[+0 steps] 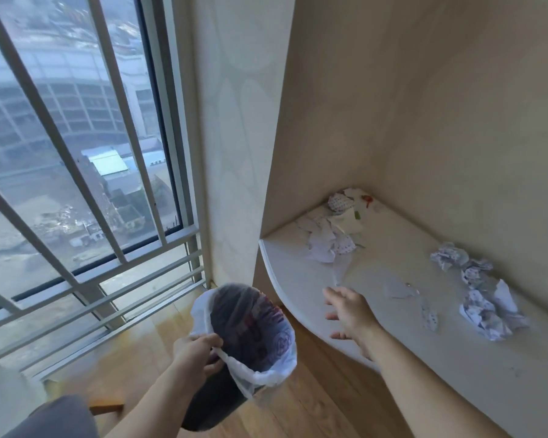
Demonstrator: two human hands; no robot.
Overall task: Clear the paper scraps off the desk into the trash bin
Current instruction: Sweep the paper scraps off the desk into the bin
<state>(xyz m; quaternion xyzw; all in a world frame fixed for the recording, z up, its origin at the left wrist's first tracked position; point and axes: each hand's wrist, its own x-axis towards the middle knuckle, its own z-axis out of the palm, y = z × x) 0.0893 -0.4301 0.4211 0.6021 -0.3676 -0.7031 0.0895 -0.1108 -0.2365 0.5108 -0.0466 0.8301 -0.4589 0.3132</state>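
Note:
My left hand (196, 350) grips the near rim of a dark trash bin (222, 403) lined with a white plastic bag, held off the floor just left of the desk edge. My right hand (350, 314) hovers open over the desk's curved front edge (285, 298), holding nothing. Crumpled paper scraps (325, 238) lie in a heap near the desk's back left corner. More crumpled printed scraps (484, 298) sit along the right wall. Small flat pieces (399, 287) lie in the middle, just beyond my right hand.
The desk is a white surface set in a beige alcove with walls at the back and left. A barred window (76, 169) fills the left side. The wooden floor (314, 403) lies below. A grey-clad knee (57, 418) shows at the bottom left.

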